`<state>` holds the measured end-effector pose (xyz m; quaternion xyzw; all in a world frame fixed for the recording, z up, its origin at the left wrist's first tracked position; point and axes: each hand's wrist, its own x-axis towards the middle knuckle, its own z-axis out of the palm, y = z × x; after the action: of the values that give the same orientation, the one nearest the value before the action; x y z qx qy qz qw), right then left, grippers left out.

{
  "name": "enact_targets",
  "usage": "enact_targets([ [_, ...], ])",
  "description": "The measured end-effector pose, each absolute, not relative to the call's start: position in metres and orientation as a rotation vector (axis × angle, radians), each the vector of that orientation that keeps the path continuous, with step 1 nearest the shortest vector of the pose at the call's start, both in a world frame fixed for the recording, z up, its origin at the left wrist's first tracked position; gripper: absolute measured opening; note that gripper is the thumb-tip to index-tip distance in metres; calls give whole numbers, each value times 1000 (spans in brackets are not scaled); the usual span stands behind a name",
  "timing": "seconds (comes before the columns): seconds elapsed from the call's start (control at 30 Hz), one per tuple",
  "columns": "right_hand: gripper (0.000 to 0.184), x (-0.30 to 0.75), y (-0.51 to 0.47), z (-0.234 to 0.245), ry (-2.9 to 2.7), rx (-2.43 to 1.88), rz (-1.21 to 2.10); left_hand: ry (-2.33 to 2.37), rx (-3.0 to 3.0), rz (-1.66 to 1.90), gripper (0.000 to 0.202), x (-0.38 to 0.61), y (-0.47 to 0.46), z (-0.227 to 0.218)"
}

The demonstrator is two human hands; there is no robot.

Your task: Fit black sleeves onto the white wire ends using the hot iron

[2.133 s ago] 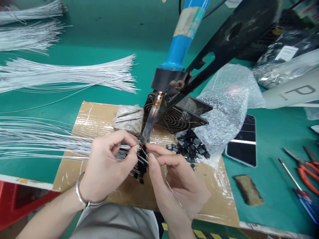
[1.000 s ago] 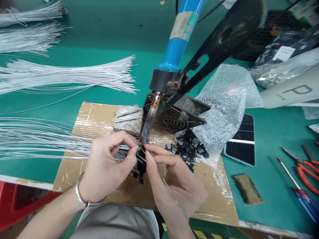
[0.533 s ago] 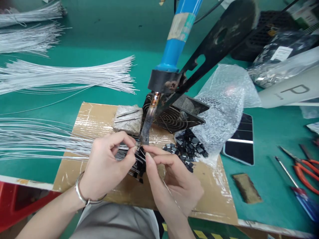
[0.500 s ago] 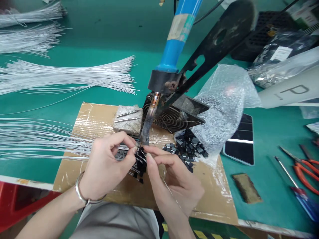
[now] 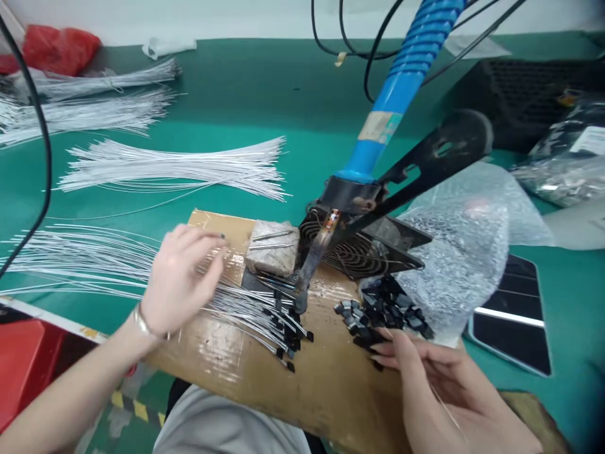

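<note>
Both hands have left the soldering iron tip [image 5: 306,280]. Left hand [image 5: 177,280], open, is now over the white wires [image 5: 94,258] at left. Right hand [image 5: 444,391], fingers extended and unclosed, touches the black chips [image 5: 387,308] on the cardboard [image 5: 326,378], near right.

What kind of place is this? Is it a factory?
Probably an electronics assembly bench in a workshop: a blue-handled soldering iron in a stand, bundles of thin white wires on the green mat, and a pile of small black parts.
</note>
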<state>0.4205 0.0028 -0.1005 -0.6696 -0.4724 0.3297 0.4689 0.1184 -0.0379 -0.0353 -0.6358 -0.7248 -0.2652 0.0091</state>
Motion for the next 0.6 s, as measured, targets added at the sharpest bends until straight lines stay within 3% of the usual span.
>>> enact_targets([
  [0.1,43,414,4,-100,-1135,-1609,823,-2298,-1851,-514,16,67,-2,-44],
  [0.27,37,417,8,-107,-1164,-1520,761,-2302,-1934,-463,11,7,56,-60],
  [0.4,27,420,7,-115,-1194,-1406,718,-2257,-2056,-503,58,-5,72,-65],
  [0.43,28,419,7,-117,-1212,-1402,718,-2251,-2060,-530,56,-7,73,-65],
  [0.47,29,419,7,-118,-1221,-1407,701,-2247,-2050,-560,39,-9,73,-66],
  [0.6,31,415,6,-119,-1251,-1430,665,-2243,-1876,-738,26,-19,70,-65],
])
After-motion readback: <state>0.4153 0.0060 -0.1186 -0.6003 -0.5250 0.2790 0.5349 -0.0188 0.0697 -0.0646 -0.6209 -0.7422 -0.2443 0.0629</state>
